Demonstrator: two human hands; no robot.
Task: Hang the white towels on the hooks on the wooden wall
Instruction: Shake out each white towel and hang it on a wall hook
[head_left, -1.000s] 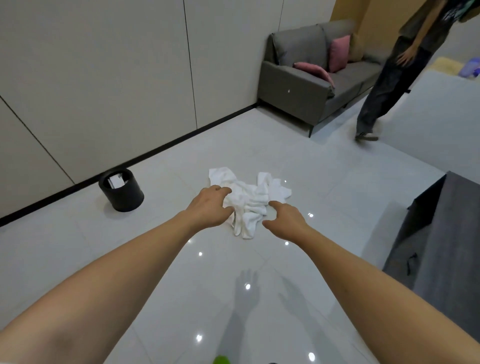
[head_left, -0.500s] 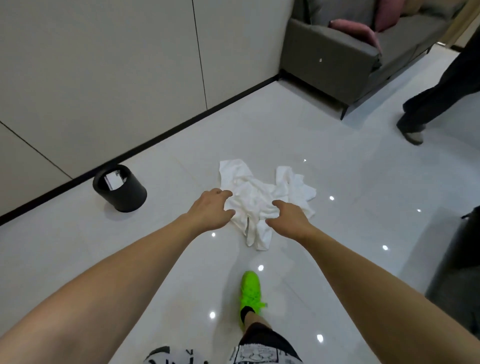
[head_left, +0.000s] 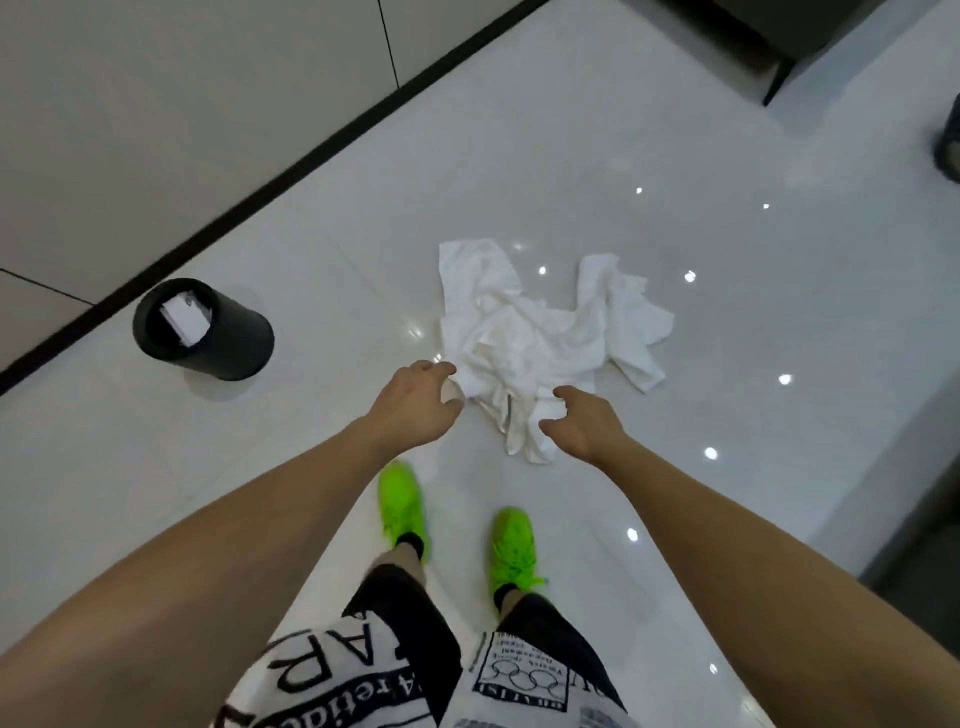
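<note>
Glossy floor (head_left: 675, 156): towels (head_left: 540, 338) crumpled just ahead of hands. Left hand (head_left: 415, 405) at near-left edge, right hand (head_left: 584, 423) over near corner; both loosely open, gripping nothing.

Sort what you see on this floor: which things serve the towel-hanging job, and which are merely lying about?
Part of the job:
white towels, crumpled on the floor
left hand and right hand, reaching toward them

Just lying about:
black bin by the wall, with white paper inside
sofa leg, top right
</note>
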